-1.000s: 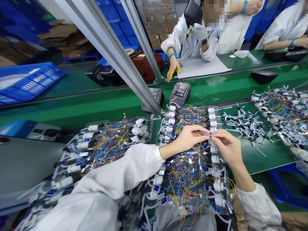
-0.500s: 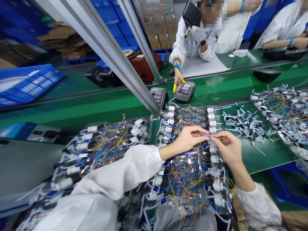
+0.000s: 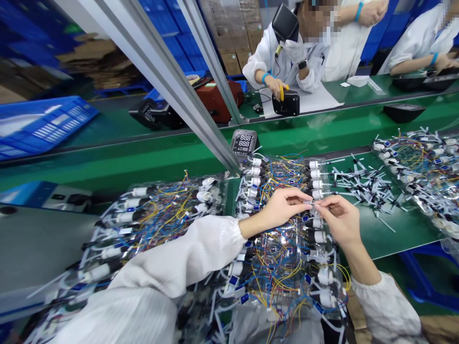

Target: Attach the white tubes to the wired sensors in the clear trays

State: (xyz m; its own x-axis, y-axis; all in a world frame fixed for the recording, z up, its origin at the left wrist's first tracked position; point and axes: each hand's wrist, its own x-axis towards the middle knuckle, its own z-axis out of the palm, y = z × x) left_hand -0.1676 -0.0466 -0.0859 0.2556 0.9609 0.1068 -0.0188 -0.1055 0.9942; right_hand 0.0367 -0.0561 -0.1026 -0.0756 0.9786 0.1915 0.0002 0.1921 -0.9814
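My left hand (image 3: 278, 210) pinches a small clear, whitish piece (image 3: 308, 202) between thumb and fingertips. From the other side my right hand (image 3: 340, 220) meets it, thumb and forefinger closed on its end; its exact kind is too small to tell. Both hands are held over a clear plastic tray (image 3: 287, 248) of small motor-like parts with white-and-black cylinders, tubes and tangled coloured wires. One such white cylinder (image 3: 320, 236) lies just below my fingertips. To the right of my right hand is a pile of short pale tubes with black fittings (image 3: 373, 186).
More wired parts fill trays at left (image 3: 158, 210) and right (image 3: 423, 162). A metal post (image 3: 172, 81) slants across the left. A display unit (image 3: 244, 142) sits on the green conveyor (image 3: 161, 149). Across it, a co-worker's hand (image 3: 276, 87) holds a black unit (image 3: 287, 103).
Across the conveyor, the co-worker has lifted one display unit from the belt and drawn it back, tipped up. The other display unit has shifted right. My hands have hardly moved.
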